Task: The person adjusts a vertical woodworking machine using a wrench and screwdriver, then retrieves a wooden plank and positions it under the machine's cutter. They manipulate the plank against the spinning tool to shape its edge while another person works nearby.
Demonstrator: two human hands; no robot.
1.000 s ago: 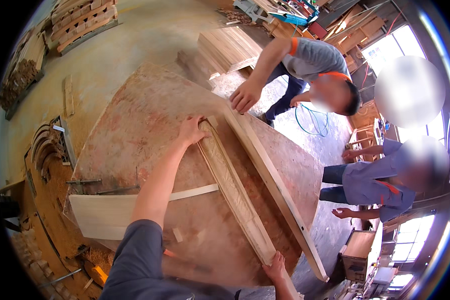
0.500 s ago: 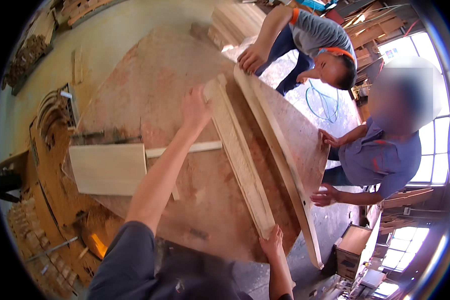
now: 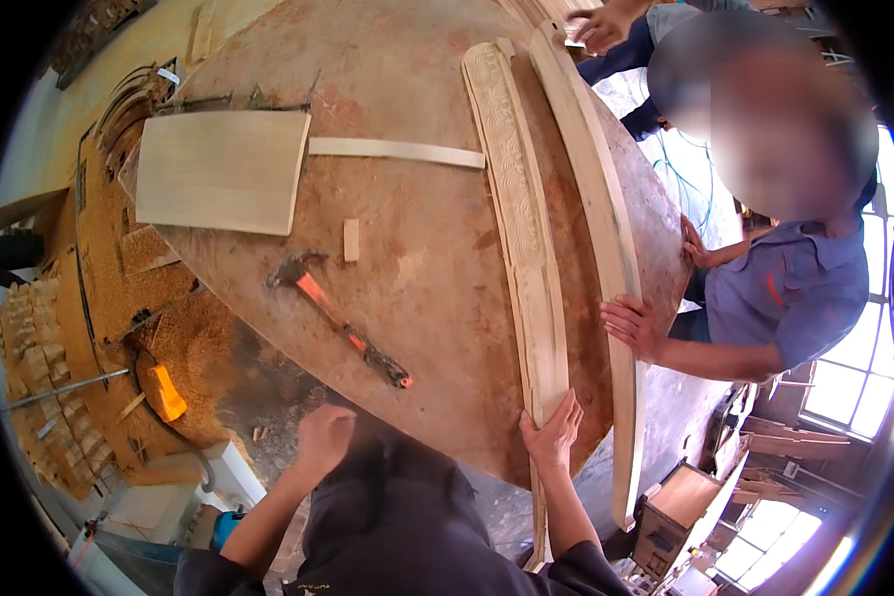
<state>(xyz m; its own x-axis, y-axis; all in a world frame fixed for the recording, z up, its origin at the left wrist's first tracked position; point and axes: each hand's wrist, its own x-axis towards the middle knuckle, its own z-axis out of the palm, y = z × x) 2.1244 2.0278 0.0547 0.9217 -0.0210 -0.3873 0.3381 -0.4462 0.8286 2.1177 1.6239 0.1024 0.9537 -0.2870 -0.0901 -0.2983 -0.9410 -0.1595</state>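
Note:
A long carved wooden rail (image 3: 512,149) with a wavy relief lies lengthwise on the worktable (image 3: 417,248). My right hand (image 3: 552,432) is closed around its near end, thumb on the left edge and fingers along the right. Off the table's near edge, by my body, my left hand (image 3: 326,437) is loosely curled with nothing visible in it. Nearest to it on the table lies a claw hammer (image 3: 343,323) with an orange and black handle. To the right of the rail, a thick, slightly curved plain beam (image 3: 606,219) lies apart from it across a gap.
Left on the table are a flat pale panel (image 3: 223,169), a thin strip (image 3: 397,151) touching the rail's side, and a small wood block (image 3: 352,240). A co-worker's hand (image 3: 634,328) rests on the curved beam. Another person's hand (image 3: 606,25) is above its far end. Sawdust covers the floor at left.
My left hand has let go of the carved rail's far part and drawn back toward my body. The hammer shows now. A co-worker's hand has come onto the curved beam; another has lifted off its far end.

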